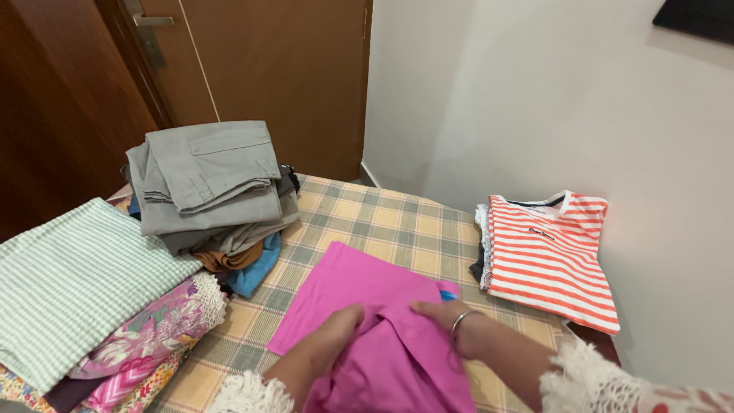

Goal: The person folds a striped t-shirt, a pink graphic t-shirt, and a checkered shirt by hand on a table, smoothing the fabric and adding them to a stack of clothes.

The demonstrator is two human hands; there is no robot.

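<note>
A bright pink garment [352, 294] lies on the checked bed cover [382, 222] in front of me, partly folded. My left hand [332, 340] presses on the pink cloth near its lower middle, fingers curled into the fabric. My right hand [443, 315], with a silver bangle at the wrist, pinches a fold of the same garment near its right edge, beside a small blue tag [448, 294]. Both my sleeves end in white lace cuffs.
A stack of folded grey trousers and other clothes [210, 183] stands at the back left. Folded green-checked and floral fabrics [84, 283] lie at the left. An orange-and-white striped shirt pile [550, 252] sits at the right by the white wall. A brown door [260, 69] is behind.
</note>
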